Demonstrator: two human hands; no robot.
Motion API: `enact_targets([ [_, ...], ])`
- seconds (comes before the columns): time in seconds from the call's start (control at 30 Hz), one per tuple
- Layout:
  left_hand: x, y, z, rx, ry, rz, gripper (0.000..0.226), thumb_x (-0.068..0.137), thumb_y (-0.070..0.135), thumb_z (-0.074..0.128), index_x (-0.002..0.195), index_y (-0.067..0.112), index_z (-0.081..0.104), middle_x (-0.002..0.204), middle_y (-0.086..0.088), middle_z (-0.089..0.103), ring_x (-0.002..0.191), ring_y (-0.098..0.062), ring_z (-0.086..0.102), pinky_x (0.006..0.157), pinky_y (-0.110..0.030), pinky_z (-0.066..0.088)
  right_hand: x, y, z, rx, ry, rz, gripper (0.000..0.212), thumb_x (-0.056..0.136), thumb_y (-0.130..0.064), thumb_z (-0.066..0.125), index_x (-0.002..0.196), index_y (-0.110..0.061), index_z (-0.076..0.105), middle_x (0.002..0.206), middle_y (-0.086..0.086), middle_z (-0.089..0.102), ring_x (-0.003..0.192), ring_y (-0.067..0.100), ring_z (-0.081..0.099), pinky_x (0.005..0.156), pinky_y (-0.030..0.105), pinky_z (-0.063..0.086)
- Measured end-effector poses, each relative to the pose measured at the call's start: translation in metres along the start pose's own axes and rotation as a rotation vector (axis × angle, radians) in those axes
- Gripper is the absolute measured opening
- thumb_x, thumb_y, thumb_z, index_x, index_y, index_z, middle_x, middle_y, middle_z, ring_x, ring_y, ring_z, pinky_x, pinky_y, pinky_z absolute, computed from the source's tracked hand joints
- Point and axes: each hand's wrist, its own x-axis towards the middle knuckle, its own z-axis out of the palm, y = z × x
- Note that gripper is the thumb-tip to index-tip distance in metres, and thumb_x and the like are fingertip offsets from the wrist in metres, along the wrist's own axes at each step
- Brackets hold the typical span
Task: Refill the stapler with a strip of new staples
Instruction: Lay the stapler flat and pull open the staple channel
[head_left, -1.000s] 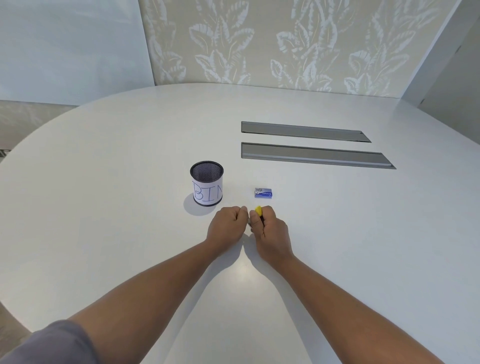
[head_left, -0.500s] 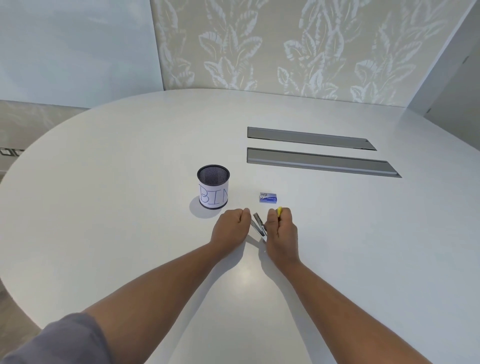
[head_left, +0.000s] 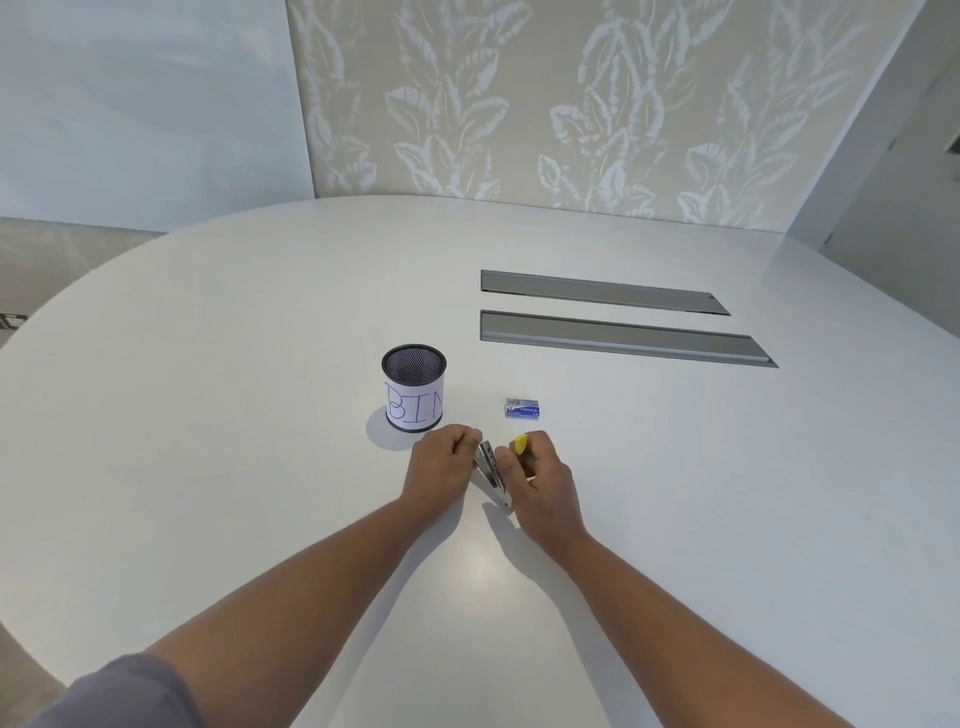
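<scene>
left hand (head_left: 442, 467) gripped metal stapler tray (head_left: 491, 470) | right hand (head_left: 540, 480) clasped yellow stapler top (head_left: 520, 445) | blue staple box (head_left: 522, 408) just beyond stapler

We see the stapler (head_left: 492, 472) swung open near the middle of the white table, towards its near side. Its metal staple channel lies bare, a thin grey-silver rail running from far-left to near-right, with its near tip touching the tabletop. The yellow top (head_left: 520, 445) is folded back to the right, only its rounded end showing. Whether any staples sit in the channel is too small for us to tell. Just beyond the stapler, slightly to the right and apart from it, we find the staple box (head_left: 523, 408), small, blue and white, lying flat on the table.
</scene>
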Motion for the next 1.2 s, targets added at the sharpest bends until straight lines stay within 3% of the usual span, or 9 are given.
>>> enact_targets([
  [0.17,0.001,-0.001,-0.003,0.0,-0.028,0.001,0.016,0.099,0.016,0.054,0.094,0.014,0.069,0.08,-0.009,0.074,0.064,-0.016,0.065,0.067,-0.035,0.057,-0.005,-0.004,-0.008,0.187,-0.009,0.049,0.02,0.094,-0.038,0.064,0.085,-0.025,0.051,0.077,-0.01,0.061,0.071,0.014,0.056,0.061,0.026,0.047],
  [0.33,0.002,-0.002,-0.004,0.014,-0.026,-0.011,0.013,0.098,0.014,0.057,0.098,0.014,0.07,0.078,-0.006,0.074,0.059,-0.015,0.064,0.062,-0.024,0.055,-0.01,-0.005,-0.018,0.219,0.0,0.07,0.023,0.09,-0.027,0.072,0.081,-0.022,0.051,0.067,-0.015,0.057,0.06,0.006,0.048,0.057,0.015,0.043],
  [0.43,0.002,-0.003,-0.003,0.018,-0.008,-0.026,0.012,0.096,0.013,0.059,0.095,0.014,0.071,0.072,-0.002,0.072,0.054,-0.013,0.063,0.056,-0.017,0.051,-0.012,-0.004,-0.03,0.192,-0.021,0.11,0.024,0.084,-0.031,0.078,0.08,-0.024,0.055,0.066,-0.01,0.058,0.059,0.009,0.05,0.056,0.02,0.045],
  [0.6,0.002,-0.001,-0.001,0.01,0.035,-0.064,0.012,0.095,0.013,0.061,0.094,0.015,0.072,0.073,-0.002,0.071,0.053,-0.014,0.065,0.058,-0.021,0.052,-0.014,0.0,-0.047,0.112,-0.061,0.201,0.028,0.076,-0.029,0.085,0.075,-0.023,0.058,0.062,-0.008,0.058,0.055,0.01,0.049,0.052,0.022,0.043],
  [0.73,0.004,0.002,0.0,-0.024,0.07,-0.09,0.014,0.094,0.01,0.061,0.094,0.013,0.074,0.072,-0.004,0.071,0.054,-0.019,0.064,0.061,-0.022,0.052,-0.017,0.0,-0.051,-0.061,-0.092,0.22,0.027,0.073,-0.034,0.082,0.068,-0.021,0.059,0.054,-0.012,0.054,0.05,0.006,0.045,0.051,0.024,0.038],
  [0.83,0.005,0.001,0.002,-0.041,0.078,-0.112,0.014,0.094,0.01,0.062,0.098,0.01,0.075,0.073,-0.006,0.071,0.055,-0.021,0.063,0.062,-0.026,0.054,-0.022,-0.003,-0.047,-0.247,-0.13,0.209,0.022,0.074,-0.033,0.074,0.063,-0.022,0.058,0.055,-0.014,0.061,0.05,0.003,0.052,0.05,0.024,0.04],
  [0.97,0.007,-0.001,0.002,-0.048,0.066,-0.119,0.015,0.094,0.01,0.062,0.104,0.009,0.073,0.086,-0.01,0.075,0.06,-0.022,0.065,0.064,-0.032,0.061,-0.03,-0.006,-0.037,-0.362,-0.129,0.197,0.022,0.079,-0.032,0.069,0.064,-0.02,0.058,0.068,-0.007,0.064,0.066,0.012,0.062,0.058,0.032,0.049],
  [1.1,0.009,-0.002,0.001,-0.04,0.032,-0.114,0.02,0.093,0.009,0.06,0.108,0.008,0.072,0.09,-0.01,0.075,0.066,-0.023,0.066,0.065,-0.035,0.062,-0.034,-0.01,-0.028,-0.432,-0.159,0.151,0.026,0.083,-0.03,0.065,0.064,-0.016,0.054,0.071,-0.005,0.056,0.065,0.017,0.057,0.053,0.028,0.04],
  [1.2,0.01,-0.001,0.001,0.038,-0.01,-0.075,0.023,0.092,0.008,0.059,0.109,0.01,0.075,0.092,-0.007,0.075,0.071,-0.021,0.067,0.069,-0.028,0.056,-0.038,-0.014,-0.024,-0.459,-0.178,0.134,0.026,0.082,-0.028,0.061,0.061,-0.017,0.049,0.071,-0.004,0.055,0.063,0.016,0.054,0.052,0.028,0.038],
])
